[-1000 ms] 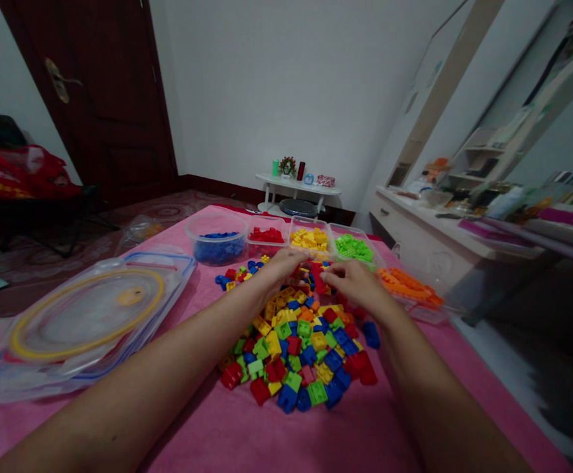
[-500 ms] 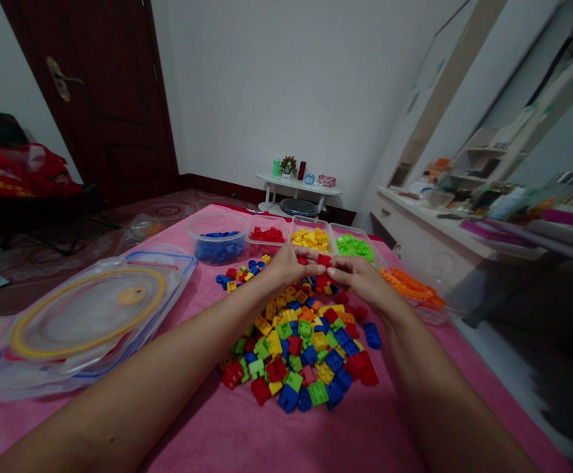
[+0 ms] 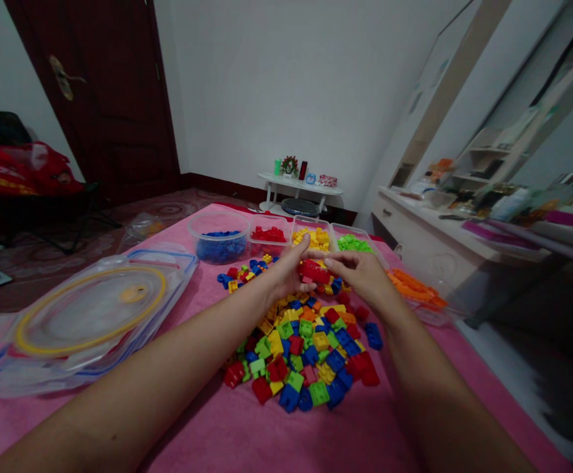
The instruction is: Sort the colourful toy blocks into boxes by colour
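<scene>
My left hand (image 3: 289, 270) cradles several red toy building bricks (image 3: 316, 271) over the far part of a mixed pile. Its thumb points up and its fingers lie under and behind the bricks. From the right, my right hand (image 3: 358, 268) closes its thumb and fingers on the right end of the same bricks; its fingertips are partly hidden. Below both hands spreads the loose pile of bricks (image 3: 296, 345) in red, blue, green, yellow and orange. Just beyond them stand a clear tub of yellow bricks (image 3: 319, 239) and one of green bricks (image 3: 354, 244).
A round tub of blue bricks (image 3: 221, 246) and a tub of red bricks (image 3: 269, 234) stand at the back left. Orange pieces (image 3: 417, 289) fill a container at right. Stacked clear lids (image 3: 89, 315) lie left on the pink cloth (image 3: 316, 440). A dresser (image 3: 429, 230) stands beyond, right.
My left thumb has lifted off and its hand has opened around the bricks, showing more red. Both hands have stayed over the far part of the pile.
</scene>
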{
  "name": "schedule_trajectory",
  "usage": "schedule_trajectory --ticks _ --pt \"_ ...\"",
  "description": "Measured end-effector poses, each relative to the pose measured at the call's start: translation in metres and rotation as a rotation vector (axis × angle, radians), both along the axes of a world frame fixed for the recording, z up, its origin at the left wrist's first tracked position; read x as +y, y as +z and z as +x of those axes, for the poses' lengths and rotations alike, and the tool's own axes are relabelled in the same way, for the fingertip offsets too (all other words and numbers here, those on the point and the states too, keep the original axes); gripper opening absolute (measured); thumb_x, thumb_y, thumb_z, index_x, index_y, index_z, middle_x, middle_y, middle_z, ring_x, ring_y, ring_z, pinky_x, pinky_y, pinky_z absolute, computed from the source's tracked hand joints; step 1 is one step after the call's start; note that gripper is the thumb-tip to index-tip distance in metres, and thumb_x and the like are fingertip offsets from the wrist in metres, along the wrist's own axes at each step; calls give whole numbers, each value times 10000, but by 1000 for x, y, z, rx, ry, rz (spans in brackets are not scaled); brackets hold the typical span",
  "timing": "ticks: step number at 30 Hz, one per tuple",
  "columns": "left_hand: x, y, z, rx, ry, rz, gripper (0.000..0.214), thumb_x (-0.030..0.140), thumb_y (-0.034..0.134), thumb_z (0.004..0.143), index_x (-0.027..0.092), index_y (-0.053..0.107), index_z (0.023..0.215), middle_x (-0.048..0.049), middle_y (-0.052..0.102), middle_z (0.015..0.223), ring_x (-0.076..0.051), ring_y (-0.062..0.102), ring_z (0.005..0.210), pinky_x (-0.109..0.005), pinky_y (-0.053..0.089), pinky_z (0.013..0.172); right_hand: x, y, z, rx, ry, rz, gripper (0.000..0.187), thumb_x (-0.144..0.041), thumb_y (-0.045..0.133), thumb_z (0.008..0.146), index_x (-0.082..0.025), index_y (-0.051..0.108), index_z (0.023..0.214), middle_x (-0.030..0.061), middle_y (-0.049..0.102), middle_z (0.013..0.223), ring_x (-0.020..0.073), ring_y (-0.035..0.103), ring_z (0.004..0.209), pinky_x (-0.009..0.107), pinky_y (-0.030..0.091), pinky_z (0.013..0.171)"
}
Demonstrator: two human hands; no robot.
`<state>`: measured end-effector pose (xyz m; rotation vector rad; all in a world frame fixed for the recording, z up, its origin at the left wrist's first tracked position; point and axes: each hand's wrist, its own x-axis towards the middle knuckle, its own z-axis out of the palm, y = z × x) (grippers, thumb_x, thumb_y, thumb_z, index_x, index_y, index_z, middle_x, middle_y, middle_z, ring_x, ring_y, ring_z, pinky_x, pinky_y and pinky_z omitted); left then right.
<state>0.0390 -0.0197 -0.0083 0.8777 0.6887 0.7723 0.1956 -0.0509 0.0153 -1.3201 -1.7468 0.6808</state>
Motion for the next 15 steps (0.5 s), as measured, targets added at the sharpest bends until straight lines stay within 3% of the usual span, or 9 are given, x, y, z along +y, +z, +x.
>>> schedule_trajectory --ticks 9,15 --pt "-1 2 -3 -71 -168 -128 601 681 376 793 140 598 934 -83 640 721 -140 627 525 -181 457 381 0 -1 -4 236 -28 -16 451 -521 582 747 -135 665 964 86 673 892 136 591 642 236 462 531" --pt "3 0 0 -37 35 -154 262 376 597 805 139 630 911 -37 627 636 -89 581 455 -122 387 346 1 2 2 293 -131 121 408 -489 595 756 -121 664 920 100 674 914 105 564 568 220 432 496"
